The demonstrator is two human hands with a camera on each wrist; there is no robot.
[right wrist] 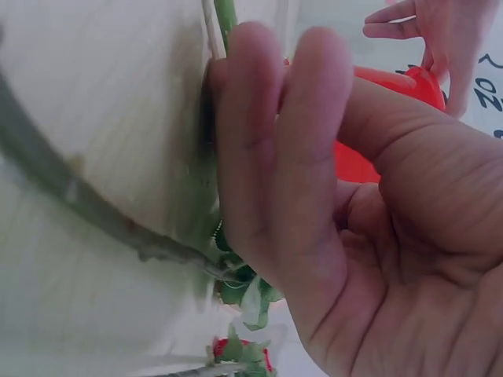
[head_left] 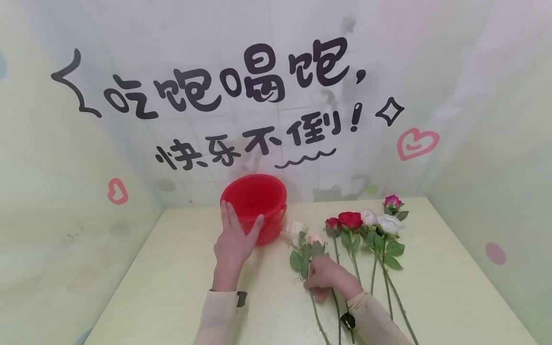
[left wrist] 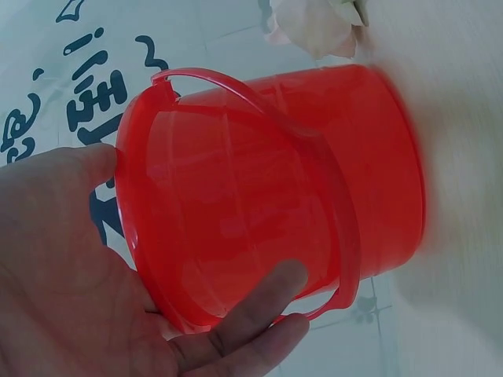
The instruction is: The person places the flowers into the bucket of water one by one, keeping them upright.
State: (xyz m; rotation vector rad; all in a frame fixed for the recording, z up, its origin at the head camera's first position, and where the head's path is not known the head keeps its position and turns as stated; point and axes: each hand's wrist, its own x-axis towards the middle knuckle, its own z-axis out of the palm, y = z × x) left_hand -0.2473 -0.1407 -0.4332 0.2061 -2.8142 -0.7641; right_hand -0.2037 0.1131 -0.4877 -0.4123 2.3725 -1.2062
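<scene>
Left hand [head_left: 233,241] cups the red bucket [head_left: 258,203] near the bench's far edge; right hand [head_left: 326,274] pinches a rose stem [head_left: 317,320].

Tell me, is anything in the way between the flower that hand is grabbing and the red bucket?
Nothing visible is. The right hand grips the stem of a pale rose lying right beside the red bucket, with only bare table between them. The left hand holds the bucket's rim on its other side.
</scene>
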